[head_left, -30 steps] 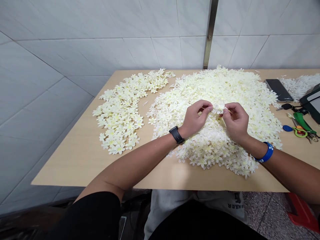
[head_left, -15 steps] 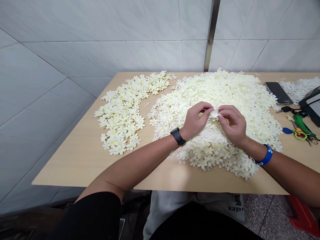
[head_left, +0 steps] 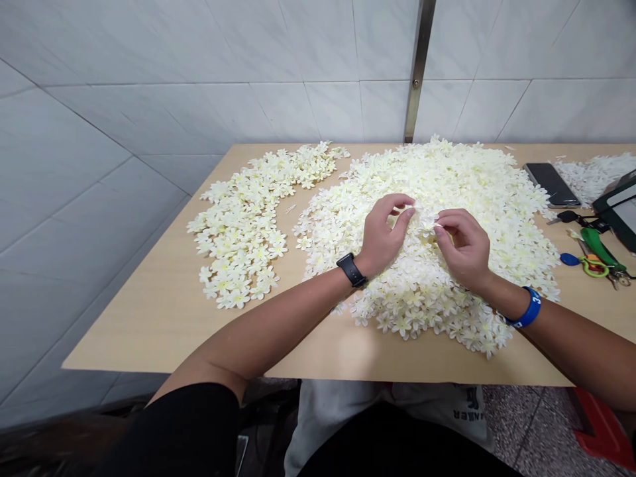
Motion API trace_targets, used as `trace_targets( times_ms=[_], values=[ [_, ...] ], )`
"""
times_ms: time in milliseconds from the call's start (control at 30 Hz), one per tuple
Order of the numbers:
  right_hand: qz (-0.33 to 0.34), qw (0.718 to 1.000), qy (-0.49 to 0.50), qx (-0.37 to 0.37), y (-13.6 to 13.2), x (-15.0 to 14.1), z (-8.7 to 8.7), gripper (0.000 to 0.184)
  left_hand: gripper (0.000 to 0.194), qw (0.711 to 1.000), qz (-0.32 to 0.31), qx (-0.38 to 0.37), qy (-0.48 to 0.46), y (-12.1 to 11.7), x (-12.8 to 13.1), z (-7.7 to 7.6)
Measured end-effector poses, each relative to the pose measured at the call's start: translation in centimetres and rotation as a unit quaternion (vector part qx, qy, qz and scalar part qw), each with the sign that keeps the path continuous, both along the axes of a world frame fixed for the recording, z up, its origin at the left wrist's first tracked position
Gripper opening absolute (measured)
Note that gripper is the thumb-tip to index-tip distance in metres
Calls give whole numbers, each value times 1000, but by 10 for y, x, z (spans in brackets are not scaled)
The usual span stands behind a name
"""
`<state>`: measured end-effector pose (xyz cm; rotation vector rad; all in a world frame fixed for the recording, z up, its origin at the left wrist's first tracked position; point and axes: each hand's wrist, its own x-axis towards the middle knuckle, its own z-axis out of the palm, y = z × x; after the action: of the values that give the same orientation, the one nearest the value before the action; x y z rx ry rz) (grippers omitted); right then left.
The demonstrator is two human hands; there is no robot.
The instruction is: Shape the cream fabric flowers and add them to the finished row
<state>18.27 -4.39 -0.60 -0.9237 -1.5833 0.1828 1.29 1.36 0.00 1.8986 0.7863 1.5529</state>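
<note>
Over a large heap of white artificial flowers (head_left: 447,182) on the table, both my hands are raised close together. My right hand (head_left: 464,248), with a blue wristband, is closed in a pinch on a white artificial flower (head_left: 426,224); the flower blends into the heap behind it. My left hand (head_left: 385,228), wearing a black watch, is just left of that flower. Its thumb and index fingertip are slightly apart, with nothing plain to see between them. A smaller curved pile of yellow-centred flowers (head_left: 243,232) lies to the left.
On the right of the table (head_left: 163,324) lie a phone (head_left: 551,184), green-handled cutters (head_left: 602,248), keys (head_left: 566,216) and a dark box (head_left: 619,205). Thin white pieces (head_left: 599,175) are heaped behind them. A tiled wall (head_left: 328,46) borders the table's back edge.
My left hand has moved a little left, away from the flower, and its fingertips have parted. My right hand stays nearly in place with the flower.
</note>
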Motion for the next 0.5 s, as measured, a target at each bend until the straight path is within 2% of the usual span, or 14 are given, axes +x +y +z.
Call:
trace_targets(
  times_ms=[67,133,333,500],
  values=[
    [-12,1000,6,1,0,0,1,8,21,999,38,27,9,0,-1,1],
    [-29,999,13,2,0,0,2,6,18,997,46,53,16,-1,-1,3],
    [-40,999,15,-13,0,0,3,4,18,993,-49,105,34,-10,0,4],
    [-23,999,17,-21,1,1,2,3,14,991,-43,123,24,-7,1,2]
  ],
)
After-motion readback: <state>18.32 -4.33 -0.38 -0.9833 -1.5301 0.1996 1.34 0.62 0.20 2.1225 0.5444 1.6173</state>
